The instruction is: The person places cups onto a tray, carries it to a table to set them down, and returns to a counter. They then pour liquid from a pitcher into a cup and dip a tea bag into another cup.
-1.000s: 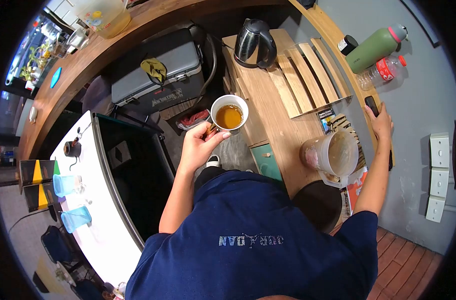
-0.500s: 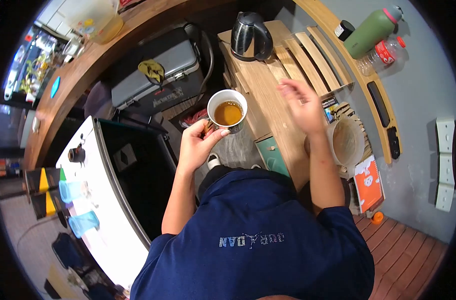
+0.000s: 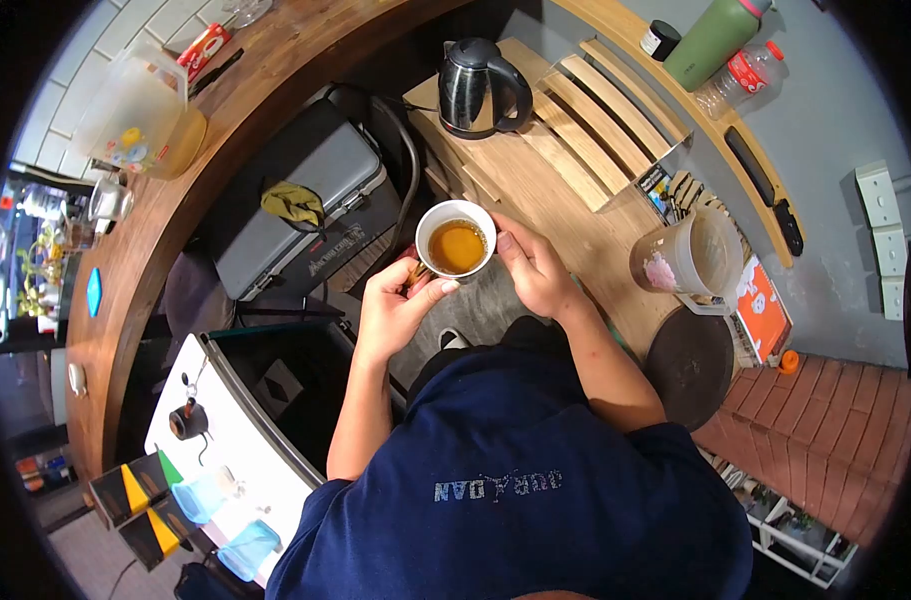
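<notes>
Cup (image 3: 456,240): white mug with brown liquid (image 3: 457,247) close to the brim, held level in the air in front of the person's chest. It is just off the near left edge of the wooden worktop (image 3: 565,215), over the floor, resting on nothing.
Left hand (image 3: 395,305): fingers curled shut round the handle on the cup's near left side, thumb lying up by the rim.
Right hand (image 3: 533,268): fingers together and bent against the cup's right wall, cradling it from the opposite side.
Step in hand: the cup appears to be steadied between both hands, carried rather than set down.
Next move calls for: a level cup and slow travel, since the liquid sits high. Either hand letting go leaves the whole weight on the other, so that grip would need to be firm first.
Worktop: a black kettle (image 3: 475,88) stands at the far left corner, with a slatted wooden rack (image 3: 595,110) to its right. A cloudy plastic tub (image 3: 687,262) sits at the near right edge.
Surroundings: a grey hard case (image 3: 295,210) lies on the floor left of the cup. A green bottle (image 3: 713,38) stands on a wall shelf well beyond the worktop.
</notes>
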{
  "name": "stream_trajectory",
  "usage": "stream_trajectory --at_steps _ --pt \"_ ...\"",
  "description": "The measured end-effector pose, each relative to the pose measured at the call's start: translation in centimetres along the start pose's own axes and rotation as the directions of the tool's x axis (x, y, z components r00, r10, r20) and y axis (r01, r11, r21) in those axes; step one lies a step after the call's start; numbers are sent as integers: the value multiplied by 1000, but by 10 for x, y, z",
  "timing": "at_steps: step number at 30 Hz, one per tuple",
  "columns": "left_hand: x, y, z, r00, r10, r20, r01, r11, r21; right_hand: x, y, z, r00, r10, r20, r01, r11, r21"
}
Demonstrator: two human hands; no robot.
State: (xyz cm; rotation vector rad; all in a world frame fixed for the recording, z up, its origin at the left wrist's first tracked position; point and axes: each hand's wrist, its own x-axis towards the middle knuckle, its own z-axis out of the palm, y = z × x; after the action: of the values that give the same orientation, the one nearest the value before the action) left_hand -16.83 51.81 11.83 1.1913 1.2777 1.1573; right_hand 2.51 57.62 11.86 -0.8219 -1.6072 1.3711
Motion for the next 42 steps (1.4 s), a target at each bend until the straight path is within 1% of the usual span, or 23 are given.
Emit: stream_trajectory --at_steps 1,4,8,10,11,13,17,19,20,22,26,29,31,34,35,37,38,40,41,42 --pt "3 1 -2 1000 -3 5 3 1000 -6 1 1 2 1000 14 -13 -13 999 31" --pt "13 -1 -3 1000 -15 27 15 1000 5 5 0 0 999 27 -36 -26 999 45" --pt "29 1 10 999 5 40 -3 999 -53 13 -5 -17 999 20 -46 -21 1000 -11" --pt "39 3 18 999 16 28 -16 1000 8 18 -8 -30 999 24 -36 -23 999 25" --pt "43 5 24 999 18 27 -19 1000 11 20 -8 -37 999 20 -36 -19 999 27" --pt "51 9 37 1000 -14 13 14 1000 -7 25 -10 -50 998 -38 -55 39 999 18" --pt "68 18 66 1000 9 -21 -9 1000 -21 35 -16 -81 998 -41 -44 42 999 26" --pt "74 20 78 999 22 -41 -24 997 -73 40 -16 -94 997 -66 -46 64 997 -44" --pt "77 19 82 999 21 -50 -24 997 -74 43 -15 -99 997 -65 -37 64 997 -42" --pt "80 16 87 995 40 -89 -42 999 -15 47 -9 -106 996 -82 -39 78 993 -89" --pt "81 20 89 989 13 -144 -16 1000 -19 58 1 -108 999 -48 0 48 998 -39" --pt "83 21 80 984 0 -179 -6 999 -34 70 9 -100 999 -34 37 33 999 15" --pt "84 20 67 979 22 -202 -20 1000 11 79 8 -89 998 -11 61 9 999 37" --pt "87 18 43 969 -10 -246 5 1000 -19 97 13 -66 997 -50 61 48 998 29" --pt "88 15 32 967 -10 -255 4 1000 -23 104 15 -57 996 -50 71 48 998 28" --pt "91 9 6 969 2 -247 -19 998 -66 119 18 -35 994 -69 81 61 993 100" --pt "93 9 -6 967 4 -254 -22 997 -68 127 19 -24 994 -70 88 62 993 100" --pt "95 14 -34 967 24 -252 -35 999 -38 144 20 0 986 -134 100 130 991 41" --pt "96 15 -50 965 27 -259 -38 999 -38 153 21 12 985 -137 107 133 990 42" --pt "97 17 -66 968 23 -252 -26 1000 -6 161 23 24 979 -154 134 151 988 35"
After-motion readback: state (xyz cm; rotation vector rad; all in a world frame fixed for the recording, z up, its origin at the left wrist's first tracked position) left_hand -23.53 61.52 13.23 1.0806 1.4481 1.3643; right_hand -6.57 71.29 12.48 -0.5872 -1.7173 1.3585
